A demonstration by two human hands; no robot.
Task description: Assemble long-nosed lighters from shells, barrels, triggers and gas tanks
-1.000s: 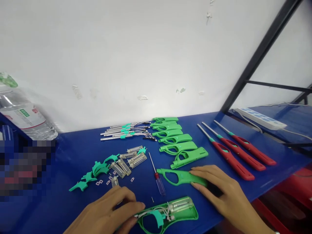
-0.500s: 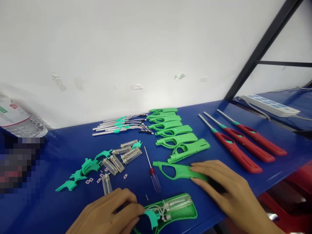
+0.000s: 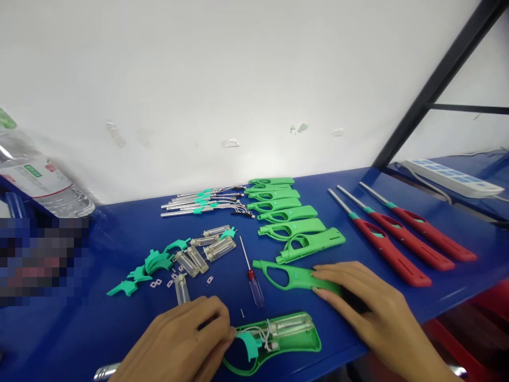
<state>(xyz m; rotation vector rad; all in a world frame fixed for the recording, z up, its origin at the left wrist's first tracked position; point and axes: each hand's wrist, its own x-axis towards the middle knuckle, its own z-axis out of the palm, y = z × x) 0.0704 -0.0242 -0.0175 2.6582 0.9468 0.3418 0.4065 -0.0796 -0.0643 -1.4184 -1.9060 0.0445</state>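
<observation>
My left hand (image 3: 186, 337) closes its fingers on the front end of a half-assembled green gas lighter (image 3: 296, 345) near the table's front edge. This open shell holds a clear fuel tank (image 3: 292, 324), white wires and a teal trigger (image 3: 249, 346). A silver tube (image 3: 106, 371) pokes out on the far side of the hand. My right hand (image 3: 369, 307) grips the handle end of an empty-looking green casing half (image 3: 296, 277), which lies on the table, its fingers bent over it. Between the hands lie a screwdriver (image 3: 254, 286) and a small screw (image 3: 242, 313).
Several green casing halves (image 3: 292, 228) lie in a column at the back, beside metal lighter tubes with wires (image 3: 199, 202). Loose clear tanks (image 3: 220, 248) and teal triggers (image 3: 155, 261) lie left. Three red lighters (image 3: 392, 249) are at right. A power strip (image 3: 453, 178) lies beyond the frame post.
The view has shifted slightly to the left, so the scene sits a little further right. Both hands keep their holds, and the half-assembled lighter has barely moved.
</observation>
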